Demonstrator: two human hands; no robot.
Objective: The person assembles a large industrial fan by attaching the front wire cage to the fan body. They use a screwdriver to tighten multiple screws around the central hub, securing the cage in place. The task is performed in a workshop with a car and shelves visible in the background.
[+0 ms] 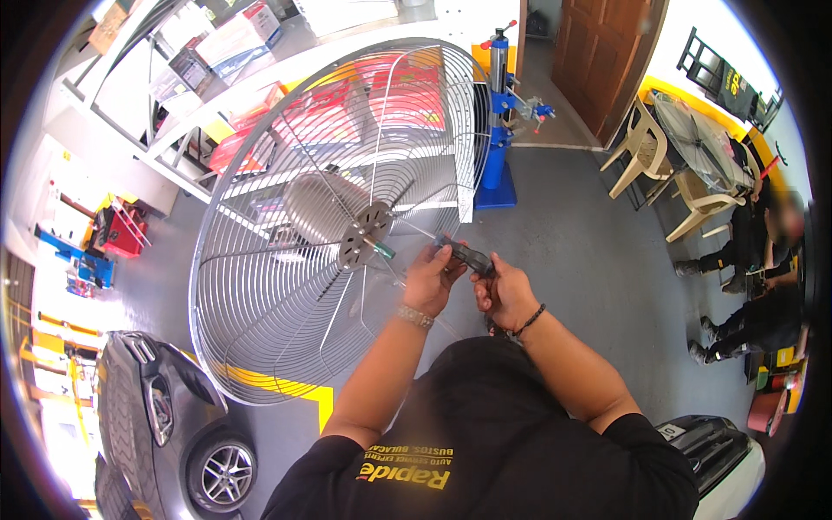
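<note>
Both hands close on one screwdriver: left hand [429, 279] steadies the shaft, right hand [505, 295] wraps the dark handle, so the screwdriver [433, 247] tip meets the fan guard's [260, 286] central hub [362, 232].

The grey floor [572, 251] is occupied by a blue hydraulic press [498, 121], two cream plastic chairs [646, 147], and a dark car [147, 416].

Head fisheye, looking down, close over hands [468, 282]; rim perhaps distorted.
</note>
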